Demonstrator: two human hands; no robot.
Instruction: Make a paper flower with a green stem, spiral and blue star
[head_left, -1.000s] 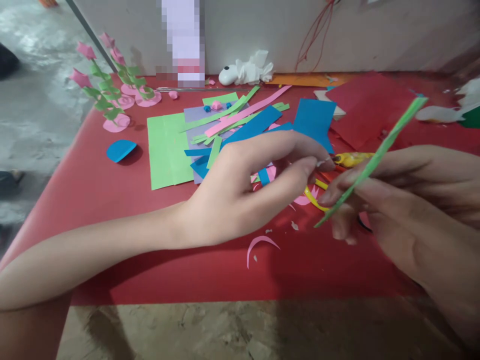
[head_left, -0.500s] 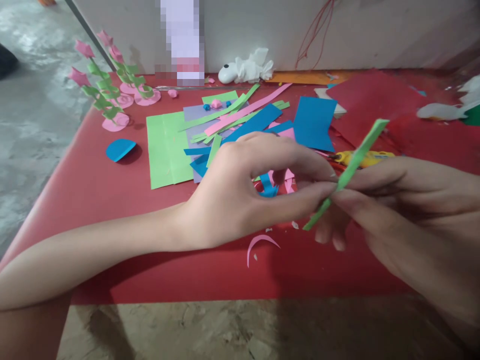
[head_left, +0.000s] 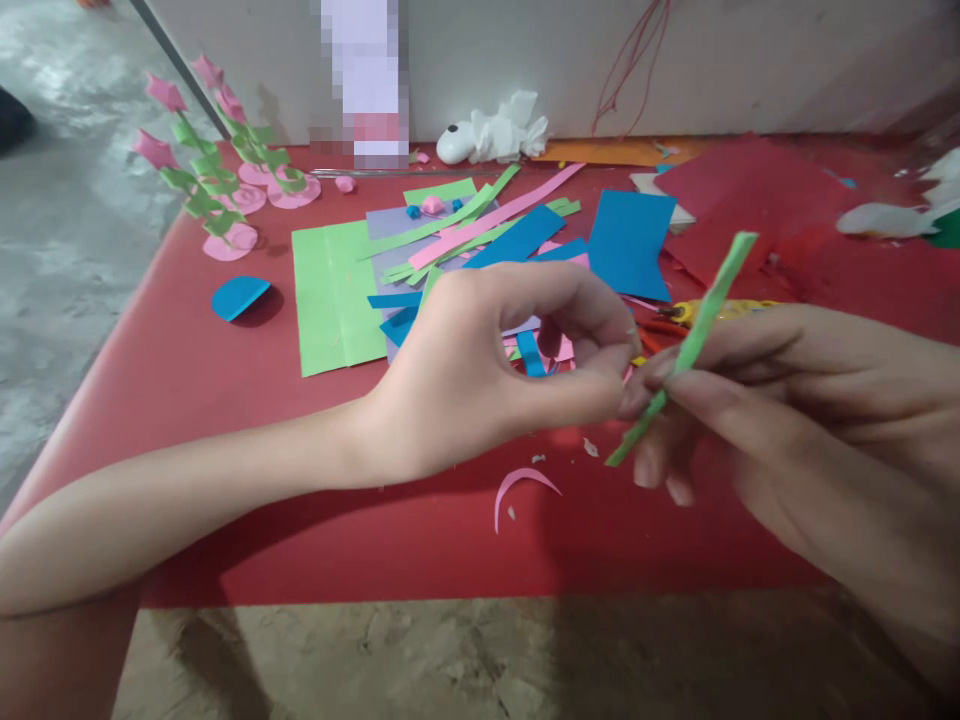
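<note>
Green paper strip (head_left: 701, 320) pinched in right hand (head_left: 810, 420), left hand (head_left: 487, 380) seemingly touching it

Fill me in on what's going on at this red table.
A person is working a thin green paper strip with both bare hands above the red table. The right hand pinches the strip, which slants up to the right; the left hand meets it with thumb and fingertips at the lower part. Behind the hands lie cut sheets and strips of coloured paper, a blue paper disc and a pink paper curl. Pink paper flowers with green stems stand at the far left corner.
</note>
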